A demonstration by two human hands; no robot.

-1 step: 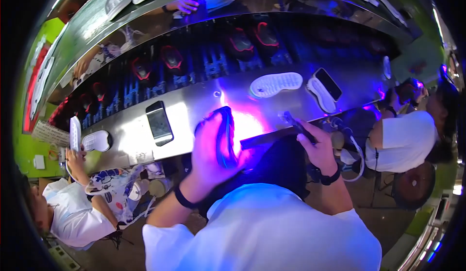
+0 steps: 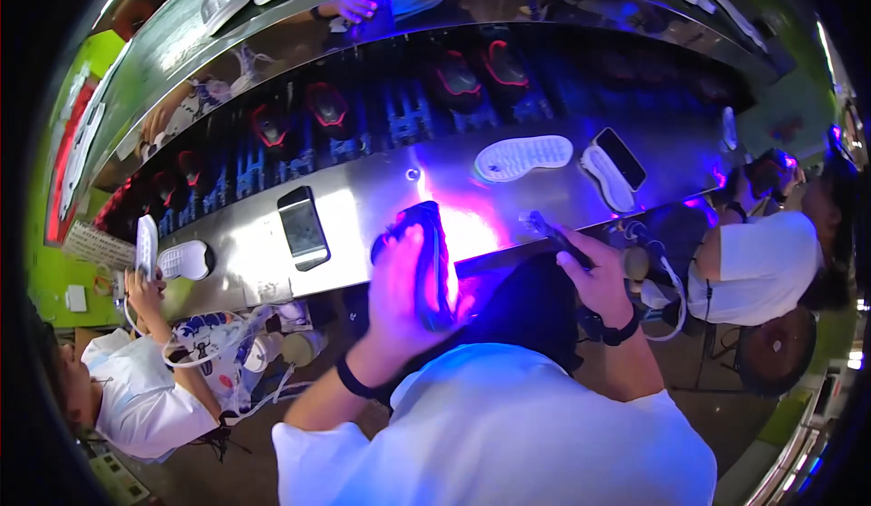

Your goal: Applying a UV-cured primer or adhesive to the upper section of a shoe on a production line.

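My left hand (image 2: pixel 396 279) is wrapped round a dark shoe upper (image 2: pixel 428 252), held tilted over the near edge of the metal bench (image 2: pixel 367 180). Pink and violet light falls along its right side. To the right, my right hand (image 2: pixel 599 281) grips a slim brush (image 2: pixel 552 234) by its dark handle, the pale tip pointing up and left. Brush and upper are apart. Beyond the brush, a white shoe sole (image 2: pixel 523 158) lies on the bench. A second white sole (image 2: pixel 606 180) rests beside a dark phone (image 2: pixel 622 156), which seems to overlap it.
Another phone (image 2: pixel 304 228) lies on the bench left of my left hand. Behind it runs a dark rack holding several red-edged shoe uppers (image 2: pixel 327 104). A co-worker at left holds a white sole (image 2: pixel 146 245); another co-worker (image 2: pixel 758 257) sits at right. White soles line the upper shelf (image 2: pixel 172 62).
The whole view has shifted slightly. The shoe upper in my left hand has tipped a little, and its right side shows more. My right hand keeps the brush in nearly the same place.
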